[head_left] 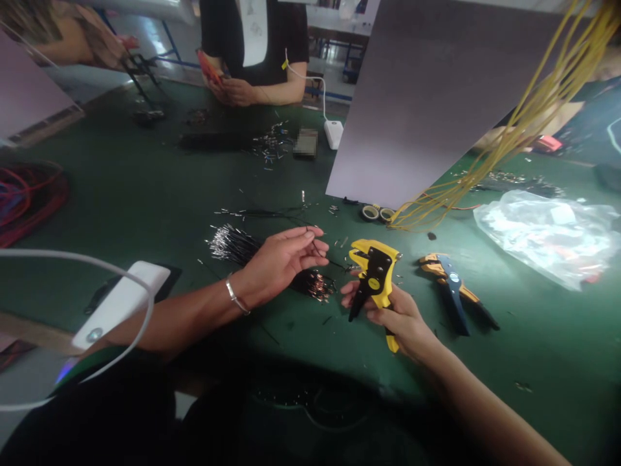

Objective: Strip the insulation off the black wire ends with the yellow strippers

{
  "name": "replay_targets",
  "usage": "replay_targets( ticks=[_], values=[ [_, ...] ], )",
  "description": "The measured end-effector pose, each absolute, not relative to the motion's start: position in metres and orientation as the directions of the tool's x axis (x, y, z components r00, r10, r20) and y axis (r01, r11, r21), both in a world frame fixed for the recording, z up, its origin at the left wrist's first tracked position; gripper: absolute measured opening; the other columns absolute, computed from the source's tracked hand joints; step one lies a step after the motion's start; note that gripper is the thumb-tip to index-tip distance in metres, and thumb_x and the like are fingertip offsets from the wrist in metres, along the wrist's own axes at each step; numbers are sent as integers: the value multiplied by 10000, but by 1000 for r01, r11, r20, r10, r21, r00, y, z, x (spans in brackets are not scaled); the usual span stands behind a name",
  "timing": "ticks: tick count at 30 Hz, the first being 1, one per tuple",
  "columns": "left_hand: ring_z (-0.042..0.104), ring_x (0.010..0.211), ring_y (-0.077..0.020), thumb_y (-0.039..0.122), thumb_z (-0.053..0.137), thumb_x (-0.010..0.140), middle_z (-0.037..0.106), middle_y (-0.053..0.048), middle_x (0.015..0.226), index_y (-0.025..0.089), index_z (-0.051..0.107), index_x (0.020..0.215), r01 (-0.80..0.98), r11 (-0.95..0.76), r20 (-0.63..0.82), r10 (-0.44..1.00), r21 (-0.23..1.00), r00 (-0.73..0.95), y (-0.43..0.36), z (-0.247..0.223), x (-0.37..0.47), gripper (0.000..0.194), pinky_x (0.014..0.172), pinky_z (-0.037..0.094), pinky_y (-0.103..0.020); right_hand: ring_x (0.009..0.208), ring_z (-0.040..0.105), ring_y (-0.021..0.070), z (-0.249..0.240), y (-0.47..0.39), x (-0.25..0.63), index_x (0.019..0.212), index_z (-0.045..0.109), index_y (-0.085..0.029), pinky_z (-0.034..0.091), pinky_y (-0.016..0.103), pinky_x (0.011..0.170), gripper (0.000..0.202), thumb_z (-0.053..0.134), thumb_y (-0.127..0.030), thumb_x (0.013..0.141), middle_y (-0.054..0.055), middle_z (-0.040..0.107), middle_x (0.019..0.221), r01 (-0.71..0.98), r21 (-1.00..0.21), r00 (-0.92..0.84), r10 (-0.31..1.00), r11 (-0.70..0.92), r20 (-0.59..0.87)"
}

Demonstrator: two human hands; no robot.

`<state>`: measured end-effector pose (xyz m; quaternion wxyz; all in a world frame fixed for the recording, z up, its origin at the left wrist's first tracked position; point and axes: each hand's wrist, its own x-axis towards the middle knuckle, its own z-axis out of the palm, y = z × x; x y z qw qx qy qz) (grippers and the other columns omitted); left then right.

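My left hand (286,259) pinches a thin black wire (334,263) between thumb and fingers; its free end points toward the tool. In my right hand (400,320) is a yellow and black wire stripper (373,275), held by its handles with the jaws toward the wire. Whether the wire's tip touches the jaws I cannot tell. Under and beside my left hand lies a bundle of black wires with silvery terminals (228,244) at one end and bare copper ends (317,285) at the other.
A second blue and orange tool (451,285) lies right of my right hand. Farther right is a clear plastic bag (553,236). Yellow wires (509,145) hang beside a grey panel (412,97), with tape rolls (377,213) below. A white power bank (123,304) is at left. Across the table, a person (252,58) holds a red tool.
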<state>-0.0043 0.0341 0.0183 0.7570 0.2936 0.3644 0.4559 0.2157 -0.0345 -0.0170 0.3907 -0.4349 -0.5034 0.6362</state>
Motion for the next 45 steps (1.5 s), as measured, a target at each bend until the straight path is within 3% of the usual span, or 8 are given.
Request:
replay_targets(
  ticks=[5, 19, 29, 36, 45],
  values=[
    [641, 755, -158, 171, 611, 852, 672, -89, 809, 97, 663, 955, -435, 534, -326, 822, 725, 466, 24, 14, 0, 137, 760, 533, -327, 933, 633, 250, -24, -35, 216, 1174, 567, -217, 500, 413, 843, 495, 569, -113, 690, 74, 669, 1090, -13, -990, -318, 939, -143, -132],
    [655, 730, -157, 151, 585, 866, 664, -87, 785, 97, 660, 932, -473, 619, -322, 758, 627, 566, 20, 0, 6, 113, 732, 536, -304, 848, 640, 251, -28, -37, 213, 928, 668, -203, 488, 365, 785, 273, 565, -145, 682, 40, 718, 886, 147, -989, -280, 958, -28, -68],
    [668, 740, -163, 153, 565, 882, 665, -95, 817, 87, 660, 932, -460, 624, -313, 748, 631, 585, 20, -4, 6, 126, 736, 544, -302, 740, 632, 220, -34, -38, 208, 914, 656, -195, 502, 353, 701, 181, 623, -184, 736, 47, 696, 799, 154, -987, -236, 968, -50, -86],
    [657, 733, -159, 149, 588, 866, 667, -103, 818, 86, 658, 923, -458, 627, -340, 754, 631, 562, 22, -6, 6, 111, 739, 546, -309, 685, 628, 209, -35, -40, 202, 839, 634, -193, 518, 363, 678, 82, 644, -236, 770, 55, 673, 771, 198, -980, -174, 984, 1, -34],
    [645, 730, -146, 129, 564, 875, 658, -90, 802, 76, 653, 940, -453, 630, -329, 746, 631, 579, 24, -8, 6, 122, 728, 546, -292, 622, 621, 169, -54, -41, 198, 899, 618, -181, 526, 306, 609, 109, 606, -253, 819, 31, 665, 736, 236, -969, -101, 994, 74, 51]
  ],
)
